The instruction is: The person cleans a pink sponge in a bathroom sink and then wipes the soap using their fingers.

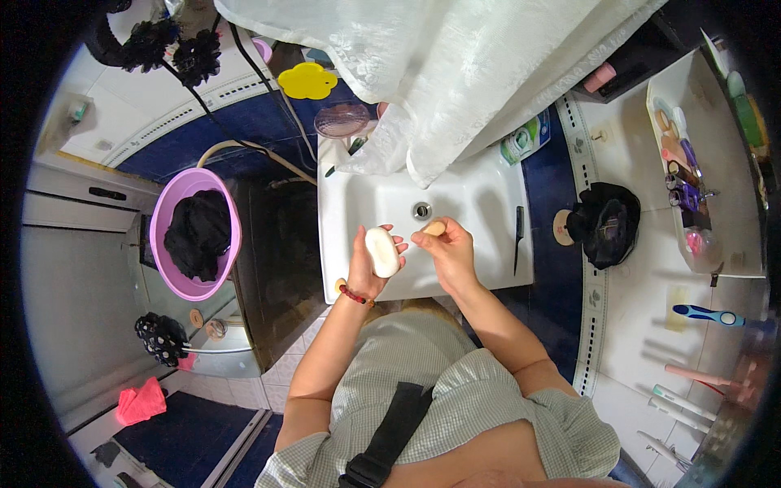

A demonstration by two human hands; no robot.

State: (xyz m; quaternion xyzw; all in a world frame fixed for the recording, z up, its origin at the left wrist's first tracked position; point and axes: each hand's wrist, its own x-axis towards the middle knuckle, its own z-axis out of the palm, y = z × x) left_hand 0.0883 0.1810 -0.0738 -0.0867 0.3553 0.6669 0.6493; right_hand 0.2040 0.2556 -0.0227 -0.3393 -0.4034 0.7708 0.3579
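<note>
Over the near part of a white sink basin [390, 195], my left hand [368, 268] holds a white oval bar of soap [382, 252] in its palm, fingers curled round its far side. A red bead bracelet is on that wrist. To the right, my right hand [451, 253] pinches a small beige piece, perhaps a sponge [434, 228], between thumb and fingers. The two hands are apart. Beyond them is the round drain [421, 211]. A dark comb [518, 240] lies on the sink's right rim, and a small yellowish piece [340, 285] sits at its near left corner.
A white lace curtain [439, 61] hangs down over the sink's far side. On the left, a pink tub [156, 235] holds black cloth. Toiletries fill a white wall shelf [665, 201] on the right, near a black bag [612, 226]. A green-and-white packet [526, 139] stands at the far right corner.
</note>
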